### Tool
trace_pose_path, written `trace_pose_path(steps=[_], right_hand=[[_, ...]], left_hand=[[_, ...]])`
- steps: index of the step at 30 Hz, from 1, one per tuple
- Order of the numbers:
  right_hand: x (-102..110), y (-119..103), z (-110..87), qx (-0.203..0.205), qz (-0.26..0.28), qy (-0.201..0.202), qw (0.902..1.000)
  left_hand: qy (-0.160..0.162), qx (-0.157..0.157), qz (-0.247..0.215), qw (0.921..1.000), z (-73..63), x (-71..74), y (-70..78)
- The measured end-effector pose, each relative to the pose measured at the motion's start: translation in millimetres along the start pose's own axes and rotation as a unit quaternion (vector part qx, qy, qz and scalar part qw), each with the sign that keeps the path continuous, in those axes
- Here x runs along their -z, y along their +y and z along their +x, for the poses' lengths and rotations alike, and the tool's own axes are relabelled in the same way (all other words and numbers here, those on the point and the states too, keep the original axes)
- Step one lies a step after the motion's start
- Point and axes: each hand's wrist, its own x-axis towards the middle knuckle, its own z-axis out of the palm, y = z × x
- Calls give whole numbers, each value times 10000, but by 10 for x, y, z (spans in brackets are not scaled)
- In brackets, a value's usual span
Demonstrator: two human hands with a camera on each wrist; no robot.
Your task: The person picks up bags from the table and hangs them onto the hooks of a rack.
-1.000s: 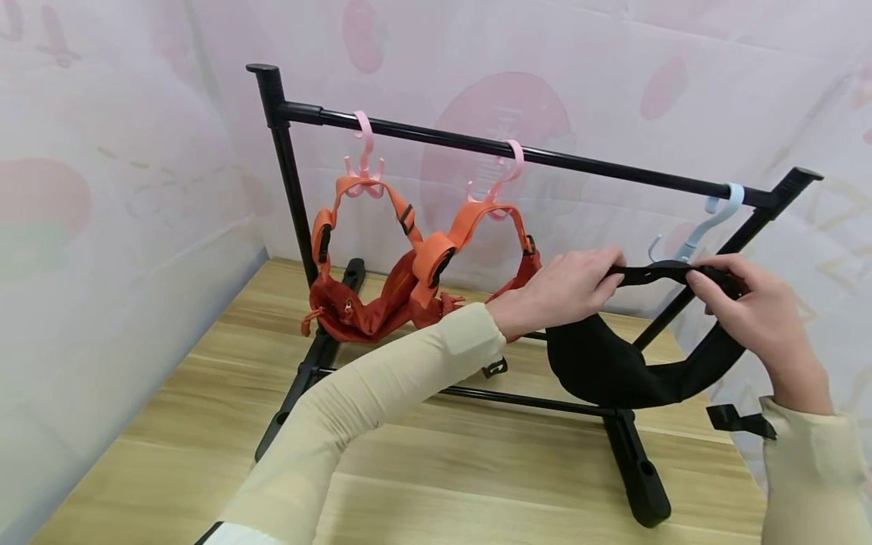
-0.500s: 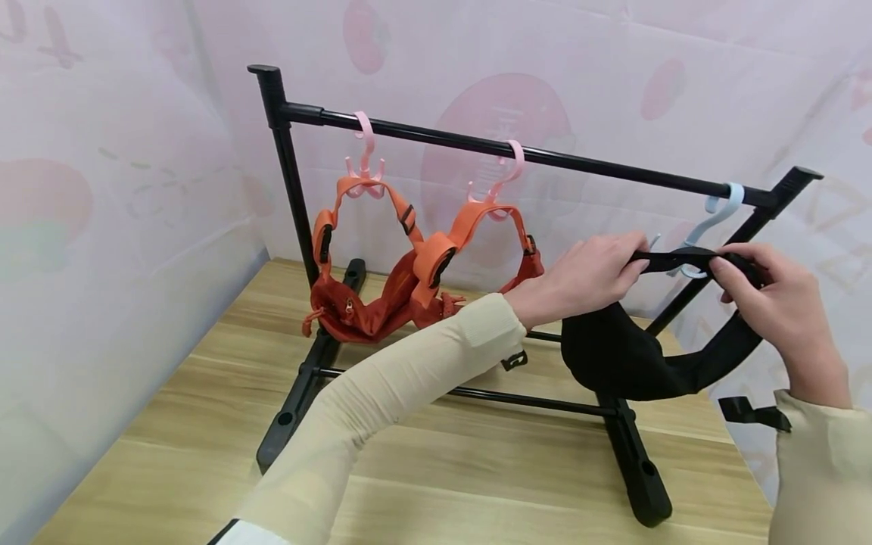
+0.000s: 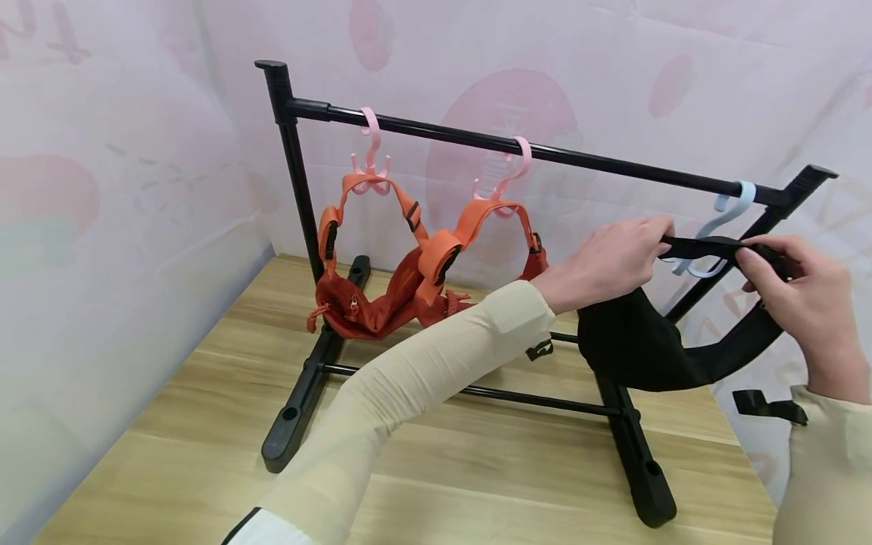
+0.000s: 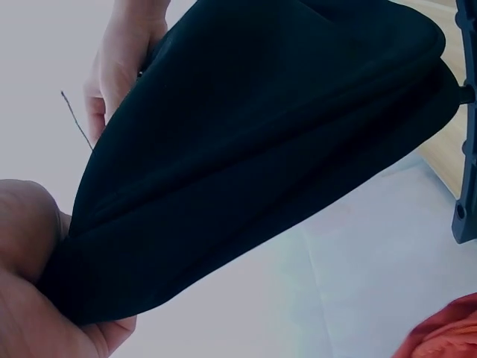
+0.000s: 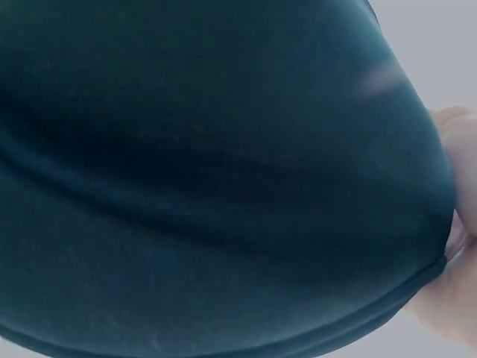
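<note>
Both hands grip the strap of a black waist bag (image 3: 633, 348), whose body sags below them at the right of the head view. My left hand (image 3: 609, 261) pinches the strap's left part. At its right part, my right hand (image 3: 807, 299) holds it between thumb and fingers. Between the hands, the strap overlaps the lower prongs of a light blue hook hanger (image 3: 724, 216) on the rack's bar. Black cloth of the bag (image 4: 261, 149) spans the left wrist view and nearly fills the right wrist view, hiding most of the fingers there.
A black rack (image 3: 436, 132) stands on a wooden table (image 3: 477, 477). Two orange waist bags (image 3: 361, 306) hang side by side from pink hook hangers (image 3: 521, 163). My left forearm crosses in front of the rack. Patterned cloth (image 3: 613, 45) lines the back and sides.
Both hands have moved right and slightly up with the black waist bag. Its strap has come up to the light blue hanger's lower prongs. The orange bags hang as before.
</note>
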Motion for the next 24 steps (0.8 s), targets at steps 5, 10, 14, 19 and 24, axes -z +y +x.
trace_pose_path(steps=[5,10,14,19,24], right_hand=[[58,51,64,-312,22,62,9995],[100,103,113,-656,-65,27,9978],[97,148,140,-784,-115,-52,9968],[78,211,130,-838,-305,-206,9958],[45,226,123,-979,-374,-217,9943]], left_hand=[[-10,-56,98,9999,83,32,82],[39,-21,97,9999,145,11,92],[65,51,124,9999,200,-35,79],[68,99,134,9998,243,-97,46],[133,133,167,9997,243,-151,2]])
